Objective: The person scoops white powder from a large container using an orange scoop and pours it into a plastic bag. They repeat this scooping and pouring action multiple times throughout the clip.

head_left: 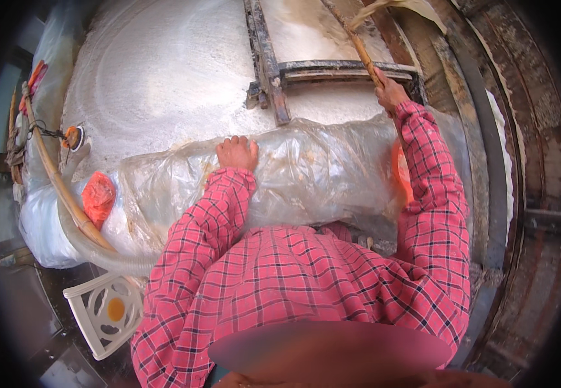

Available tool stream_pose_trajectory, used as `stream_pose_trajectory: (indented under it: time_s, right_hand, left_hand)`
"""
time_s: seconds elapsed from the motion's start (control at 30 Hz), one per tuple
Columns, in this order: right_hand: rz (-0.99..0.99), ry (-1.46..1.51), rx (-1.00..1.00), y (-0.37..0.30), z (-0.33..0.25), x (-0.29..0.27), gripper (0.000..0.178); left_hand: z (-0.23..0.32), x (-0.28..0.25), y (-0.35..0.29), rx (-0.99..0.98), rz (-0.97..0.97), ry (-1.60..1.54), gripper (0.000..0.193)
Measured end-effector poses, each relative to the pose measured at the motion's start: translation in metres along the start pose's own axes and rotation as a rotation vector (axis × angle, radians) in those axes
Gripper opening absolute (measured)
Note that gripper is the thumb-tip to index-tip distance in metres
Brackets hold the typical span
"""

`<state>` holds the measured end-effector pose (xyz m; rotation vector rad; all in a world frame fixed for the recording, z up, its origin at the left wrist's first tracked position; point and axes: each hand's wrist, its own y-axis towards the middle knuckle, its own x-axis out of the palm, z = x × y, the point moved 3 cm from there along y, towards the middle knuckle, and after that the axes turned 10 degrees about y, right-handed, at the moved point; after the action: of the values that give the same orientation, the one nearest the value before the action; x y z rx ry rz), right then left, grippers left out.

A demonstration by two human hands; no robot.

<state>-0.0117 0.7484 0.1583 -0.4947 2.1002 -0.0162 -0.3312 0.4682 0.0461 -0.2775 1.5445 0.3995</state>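
My right hand point(391, 92) is wrapped round a thin wooden pole point(353, 40), which slants up and away to the far left over a vat. Part of the pole runs back along my right sleeve. My left hand point(236, 154) lies palm down on the clear plastic sheet point(313, 174) covering the vat's near edge, thumb apart and fingers toward the far side; it holds nothing. Beyond the sheet spreads a whitish, cloudy surface point(164, 71) with faint curved streaks. What the far end of the pole touches is out of view.
A dark wooden frame point(267, 64) crosses the vat. At the left lean a bamboo pole point(54, 169) and a clear ribbed hose point(109, 258), near a red plastic bag point(99, 199). A white plastic stool point(103, 317) stands lower left. Wooden boards point(468, 129) line the right side.
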Motion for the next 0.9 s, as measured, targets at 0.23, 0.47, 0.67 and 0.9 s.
stream_pose_trajectory:
  time_s: [0.23,0.47,0.67,0.9]
  right_hand:
    - [-0.023,-0.111,0.111,-0.184,0.024,-0.002,0.063]
    - [-0.084,0.065,0.374,-0.348,-0.006,-0.014,0.061]
    - [-0.024,0.179,0.337,-0.426,-0.006,-0.058,0.058]
    - [-0.045,-0.143,0.146,-0.358,0.010,-0.088,0.056]
  left_hand:
    - [-0.009,0.028,-0.016,0.017,0.045,0.053,0.038]
    - [-0.021,0.059,-0.018,-0.016,0.035,0.005,0.041]
    - [-0.018,0.057,-0.014,0.021,-0.033,0.020,0.042]
    - [-0.021,0.033,-0.020,-0.013,-0.037,0.077,0.040]
